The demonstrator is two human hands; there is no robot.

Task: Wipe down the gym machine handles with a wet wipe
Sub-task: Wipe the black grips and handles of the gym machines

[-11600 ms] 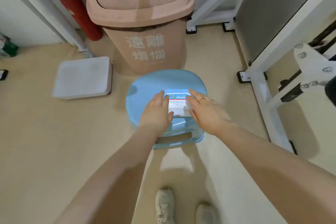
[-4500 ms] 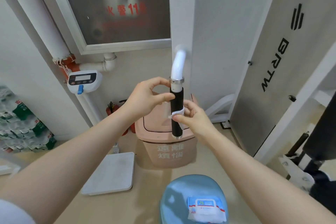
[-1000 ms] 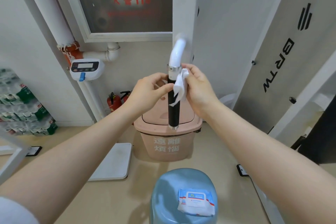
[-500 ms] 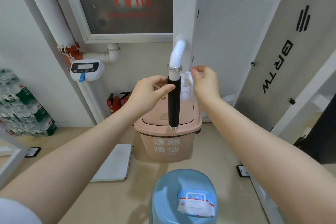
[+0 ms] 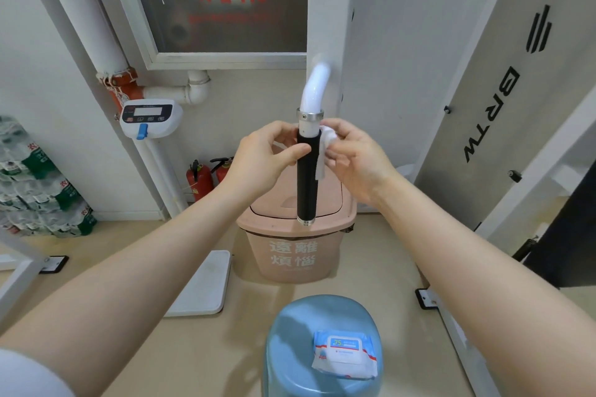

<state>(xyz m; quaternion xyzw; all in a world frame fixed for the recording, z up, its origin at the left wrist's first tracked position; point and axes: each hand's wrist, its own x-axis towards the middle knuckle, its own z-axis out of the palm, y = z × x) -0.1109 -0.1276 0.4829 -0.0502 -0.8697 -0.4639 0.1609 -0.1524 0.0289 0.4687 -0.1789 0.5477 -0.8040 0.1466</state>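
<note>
A beige floor [image 5: 96, 267] meets pale walls [image 5: 38, 58]. A pink bin [image 5: 290, 255] stands below a grey-framed cabinet [image 5: 225, 60], with red fire extinguishers [image 5: 200, 180] and white pipes [image 5: 180, 95] beside it.

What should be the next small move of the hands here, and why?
Probably draw the wet wipe down the black handle. The right hand presses it against the grip's top, the left hand steadies the handle, and the lower grip is bare.
</note>
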